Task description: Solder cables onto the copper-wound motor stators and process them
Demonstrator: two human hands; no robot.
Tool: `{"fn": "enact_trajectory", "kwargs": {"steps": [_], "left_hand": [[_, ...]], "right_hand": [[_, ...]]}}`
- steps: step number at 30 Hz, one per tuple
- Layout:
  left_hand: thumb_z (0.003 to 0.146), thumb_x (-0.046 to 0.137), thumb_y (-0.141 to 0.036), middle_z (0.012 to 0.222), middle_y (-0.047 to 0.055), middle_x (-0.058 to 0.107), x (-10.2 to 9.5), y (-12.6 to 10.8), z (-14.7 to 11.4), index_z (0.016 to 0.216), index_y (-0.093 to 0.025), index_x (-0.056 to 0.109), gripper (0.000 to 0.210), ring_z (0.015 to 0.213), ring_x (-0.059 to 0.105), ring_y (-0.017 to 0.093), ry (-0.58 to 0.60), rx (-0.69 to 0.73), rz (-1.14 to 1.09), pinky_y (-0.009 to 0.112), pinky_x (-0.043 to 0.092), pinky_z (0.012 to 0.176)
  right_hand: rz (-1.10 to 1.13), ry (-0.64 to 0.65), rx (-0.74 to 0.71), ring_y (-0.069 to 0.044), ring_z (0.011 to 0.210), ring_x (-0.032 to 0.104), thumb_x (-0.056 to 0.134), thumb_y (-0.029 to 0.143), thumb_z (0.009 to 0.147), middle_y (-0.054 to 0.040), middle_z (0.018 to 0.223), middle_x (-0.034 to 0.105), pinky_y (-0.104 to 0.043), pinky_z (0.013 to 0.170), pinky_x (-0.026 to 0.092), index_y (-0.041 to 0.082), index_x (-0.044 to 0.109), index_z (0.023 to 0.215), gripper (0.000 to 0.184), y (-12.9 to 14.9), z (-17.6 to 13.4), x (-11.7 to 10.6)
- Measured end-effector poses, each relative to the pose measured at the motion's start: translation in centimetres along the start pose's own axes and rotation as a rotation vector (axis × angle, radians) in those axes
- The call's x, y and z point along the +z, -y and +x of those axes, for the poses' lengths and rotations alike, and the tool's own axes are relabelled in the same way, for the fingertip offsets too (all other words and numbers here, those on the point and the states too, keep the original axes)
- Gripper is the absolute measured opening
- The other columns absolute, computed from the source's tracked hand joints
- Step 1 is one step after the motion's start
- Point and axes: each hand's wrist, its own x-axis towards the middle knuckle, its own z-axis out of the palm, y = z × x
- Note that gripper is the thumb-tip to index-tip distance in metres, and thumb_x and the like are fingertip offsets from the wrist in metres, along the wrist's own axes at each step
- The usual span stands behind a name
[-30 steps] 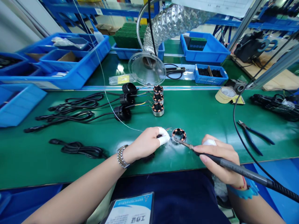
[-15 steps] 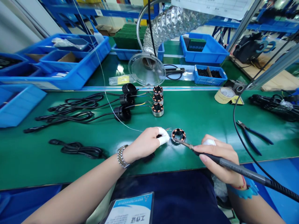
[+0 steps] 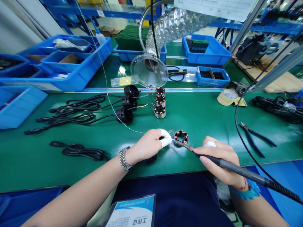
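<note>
My right hand (image 3: 221, 159) grips a soldering iron (image 3: 239, 169) like a pen. Its tip rests at the near left rim of a round motor stator (image 3: 181, 138) with copper windings. Just left of the stator, my left hand (image 3: 153, 143) is closed, white covers on its fingertips, pinching thin wires at the rim. A thin solder wire (image 3: 125, 125) hangs from above and runs into this hand. Below the hand a black cap (image 3: 151, 160) is partly hidden, with a coiled black cable (image 3: 82, 152) leading left from near it.
Three finished-looking stators (image 3: 160, 111) stand behind, wired to black caps (image 3: 124, 115) and cables. A clear fume hood (image 3: 149, 71) hangs over the table's back. Cutting pliers (image 3: 254, 137) and a tape roll (image 3: 227, 96) lie right. Blue bins (image 3: 78, 74) stand at the back left.
My right hand and the soldering iron have shifted very slightly left, the tip staying at the stator's rim. My left hand holds nearly still.
</note>
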Motion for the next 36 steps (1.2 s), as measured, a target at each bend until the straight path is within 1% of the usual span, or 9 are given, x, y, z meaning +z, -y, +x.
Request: {"fn": "enact_trajectory", "kwargs": {"steps": [12, 17, 19, 21, 25, 28, 30, 33, 36], "left_hand": [[0.074, 0.045, -0.027, 0.074, 0.000, 0.059, 0.0, -0.3, 0.0, 0.070, -0.016, 0.058, 0.018, 0.069, 0.051, 0.015, 0.007, -0.010, 0.002, 0.025, 0.037, 0.062], [0.075, 0.045, -0.029, 0.074, 0.000, 0.060, 0.0, -0.3, 0.0, 0.071, -0.016, 0.058, 0.019, 0.069, 0.052, 0.015, 0.006, -0.019, 0.005, 0.025, 0.037, 0.063], [0.075, 0.045, -0.030, 0.075, 0.000, 0.060, 0.0, -0.2, 0.0, 0.071, -0.016, 0.058, 0.020, 0.070, 0.053, 0.015, 0.006, -0.013, 0.007, 0.026, 0.038, 0.064], [0.076, 0.045, -0.032, 0.076, 0.000, 0.061, -0.1, -0.1, 0.0, 0.070, -0.017, 0.058, 0.021, 0.071, 0.053, 0.016, 0.003, -0.003, 0.009, 0.026, 0.038, 0.064], [0.077, 0.045, -0.035, 0.076, 0.000, 0.060, 0.0, -0.2, 0.1, 0.069, -0.017, 0.057, 0.023, 0.071, 0.053, 0.016, 0.010, -0.005, 0.004, 0.027, 0.038, 0.065], [0.076, 0.044, -0.034, 0.074, 0.000, 0.058, 0.0, -0.4, 0.1, 0.067, -0.017, 0.054, 0.021, 0.068, 0.051, 0.015, 0.016, -0.019, 0.003, 0.027, 0.037, 0.064], [0.075, 0.044, -0.032, 0.073, -0.001, 0.057, 0.0, -0.5, 0.0, 0.066, -0.017, 0.053, 0.020, 0.068, 0.050, 0.015, 0.018, -0.018, 0.005, 0.027, 0.036, 0.064], [0.075, 0.044, -0.032, 0.073, -0.001, 0.056, 0.1, -0.7, 0.0, 0.066, -0.017, 0.053, 0.020, 0.068, 0.049, 0.015, 0.023, -0.011, 0.000, 0.027, 0.035, 0.065], [0.076, 0.043, -0.032, 0.072, -0.001, 0.055, 0.1, -0.7, 0.0, 0.066, -0.017, 0.053, 0.020, 0.068, 0.049, 0.015, 0.032, -0.007, -0.014, 0.026, 0.036, 0.065]], "right_hand": [[0.013, -0.074, 0.010, -0.015, 0.063, 0.052, 0.053, 0.009, 0.073, -0.0045, 0.067, 0.059, -0.029, 0.053, 0.041, 0.017, 0.064, 0.097, 0.027, 0.3, 0.0, -1.0], [-0.014, -0.092, 0.056, -0.015, 0.065, 0.053, 0.054, 0.010, 0.073, -0.0041, 0.072, 0.060, -0.030, 0.057, 0.043, 0.019, 0.062, 0.099, 0.028, 0.0, -0.6, -1.7], [-0.071, -0.142, 0.116, -0.015, 0.067, 0.053, 0.057, 0.013, 0.073, -0.0034, 0.075, 0.059, -0.029, 0.058, 0.043, 0.020, 0.061, 0.097, 0.026, -0.4, -1.0, -2.2], [-0.174, -0.253, 0.206, -0.014, 0.069, 0.054, 0.060, 0.016, 0.071, -0.0024, 0.078, 0.059, -0.027, 0.059, 0.043, 0.021, 0.059, 0.091, 0.020, -1.2, -1.4, -3.0], [-0.426, -0.463, 0.321, -0.013, 0.066, 0.055, 0.064, 0.025, 0.070, -0.0002, 0.075, 0.059, -0.024, 0.060, 0.044, 0.020, 0.058, 0.083, 0.015, -4.3, -1.0, -5.8], [-0.597, -0.549, 0.347, -0.014, 0.068, 0.058, 0.061, 0.032, 0.073, -0.0016, 0.078, 0.062, -0.025, 0.064, 0.047, 0.020, 0.059, 0.088, 0.020, -8.0, -0.1, -8.7], [-0.701, -0.567, 0.333, -0.017, 0.077, 0.060, 0.058, 0.035, 0.076, -0.0041, 0.087, 0.064, -0.028, 0.072, 0.048, 0.019, 0.060, 0.095, 0.025, -10.9, 0.3, -10.4], [-0.836, -0.495, 0.313, -0.021, 0.097, 0.058, 0.052, 0.035, 0.079, -0.0078, 0.105, 0.063, -0.033, 0.086, 0.044, 0.020, 0.058, 0.107, 0.032, -15.1, 0.2, -12.2], [-0.835, -0.294, 0.377, -0.022, 0.102, 0.056, 0.053, 0.036, 0.078, -0.0077, 0.109, 0.061, -0.035, 0.088, 0.044, 0.021, 0.057, 0.111, 0.036, -18.0, -0.2, -13.3]]}}
